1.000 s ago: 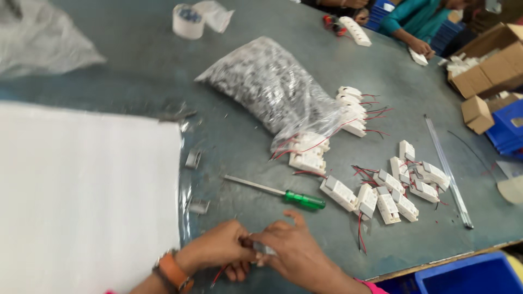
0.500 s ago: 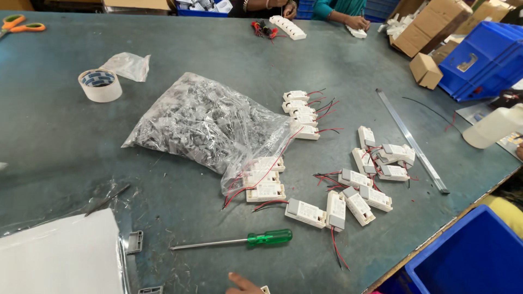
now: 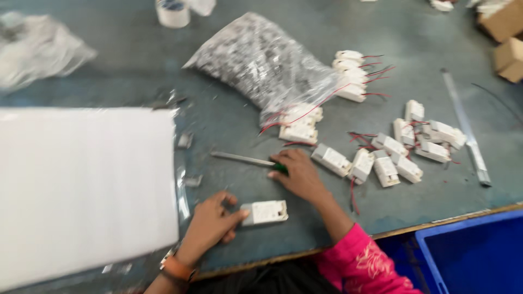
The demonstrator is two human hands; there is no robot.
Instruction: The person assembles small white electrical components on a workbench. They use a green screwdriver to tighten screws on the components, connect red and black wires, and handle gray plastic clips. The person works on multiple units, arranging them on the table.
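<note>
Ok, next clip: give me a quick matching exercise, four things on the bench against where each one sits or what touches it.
Things:
1. screwdriver
2. white box with no wires showing
3. clear bag of small parts
4. roll of tape

Places:
A. at the top edge of the picture, far side of the table
B. handle under the right hand
C. middle of the table, beside stacked white boxes with red wires
D. near the front edge, held at one end by the left hand

Pairs: 1-B, 2-D, 3-C, 4-A
</note>
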